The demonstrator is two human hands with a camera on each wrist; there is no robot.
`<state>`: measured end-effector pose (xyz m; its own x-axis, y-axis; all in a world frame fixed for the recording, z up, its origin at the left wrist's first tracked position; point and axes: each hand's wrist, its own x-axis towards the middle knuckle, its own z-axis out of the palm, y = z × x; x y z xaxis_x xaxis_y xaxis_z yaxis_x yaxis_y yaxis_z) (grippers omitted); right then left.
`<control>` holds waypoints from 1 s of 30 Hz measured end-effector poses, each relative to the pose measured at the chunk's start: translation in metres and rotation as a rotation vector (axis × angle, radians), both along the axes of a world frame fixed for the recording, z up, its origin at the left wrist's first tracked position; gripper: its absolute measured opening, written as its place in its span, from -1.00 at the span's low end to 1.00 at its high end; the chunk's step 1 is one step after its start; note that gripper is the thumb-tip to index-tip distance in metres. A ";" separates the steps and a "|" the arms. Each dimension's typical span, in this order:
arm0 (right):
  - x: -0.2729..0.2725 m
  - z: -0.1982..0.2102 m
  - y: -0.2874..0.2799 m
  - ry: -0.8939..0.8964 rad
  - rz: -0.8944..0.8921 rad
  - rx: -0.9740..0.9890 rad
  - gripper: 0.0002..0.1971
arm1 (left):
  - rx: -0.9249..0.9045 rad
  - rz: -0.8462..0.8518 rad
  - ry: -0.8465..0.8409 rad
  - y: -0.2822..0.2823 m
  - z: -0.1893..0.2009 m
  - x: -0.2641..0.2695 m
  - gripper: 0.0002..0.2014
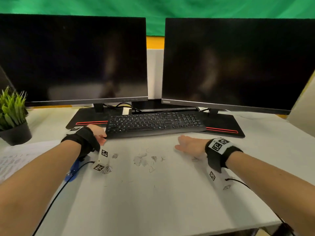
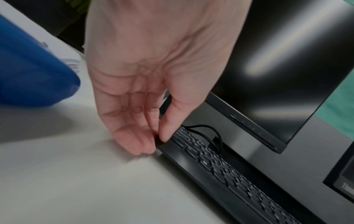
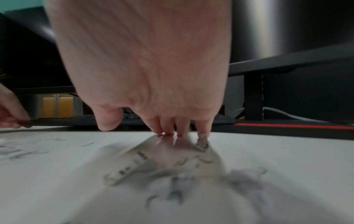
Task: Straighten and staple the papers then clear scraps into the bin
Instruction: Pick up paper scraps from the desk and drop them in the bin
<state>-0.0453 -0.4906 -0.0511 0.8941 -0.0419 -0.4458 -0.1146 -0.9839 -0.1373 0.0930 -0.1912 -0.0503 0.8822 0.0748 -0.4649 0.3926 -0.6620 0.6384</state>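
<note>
**Scraps spread across the tabletop, both hands down by the keyboard**

The tabletop (image 1: 170, 201) is white, and the two monitors (image 1: 73, 58) close off its far side. In front of their stands the keyboard (image 1: 153, 124) lies across the middle. The papers (image 1: 18, 159) lie at the left edge, partly under the left forearm and near the plant (image 1: 13, 116); a blue stapler (image 1: 72, 171) sits just beside them, under the left wrist. No bin is in view.

The left hand (image 2: 153, 91) pinches the keyboard's near-left corner, thumb on top and fingers curled under its edge. The right hand (image 1: 189, 144) lies flat with its fingers apart and straight, fingertips (image 3: 203, 130) pressing the tabletop and touching one scrap.

The scraps (image 1: 141, 160) and loose staples (image 1: 151, 169) lie between the hands and under the right wrist.

Risks, as I judge them: a fast sweep by the flat hand could scatter the light scraps or push them under the keyboard; bent staples could prick a palm; lifting the keyboard could tug its cable (image 2: 206, 133).

Open room lies toward the near edge, where a sweep could carry bits off the tabletop.
</note>
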 end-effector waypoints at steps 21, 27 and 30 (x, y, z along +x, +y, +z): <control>-0.082 -0.028 0.020 0.082 -0.003 0.098 -0.21 | 0.550 -0.492 -0.125 0.006 -0.017 -0.140 -0.36; -0.092 -0.005 0.010 0.020 -0.042 0.263 -0.24 | 0.663 -0.509 0.013 0.009 -0.039 -0.134 -0.14; -0.103 0.009 -0.051 -0.020 -0.235 0.144 -0.32 | 0.690 -0.581 -0.002 -0.017 -0.038 -0.143 -0.14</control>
<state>-0.1485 -0.5420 -0.0418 0.8762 -0.1868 -0.4443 -0.3334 -0.9007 -0.2787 -0.0501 -0.2080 -0.0885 0.8688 -0.1208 -0.4802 -0.1238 -0.9920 0.0255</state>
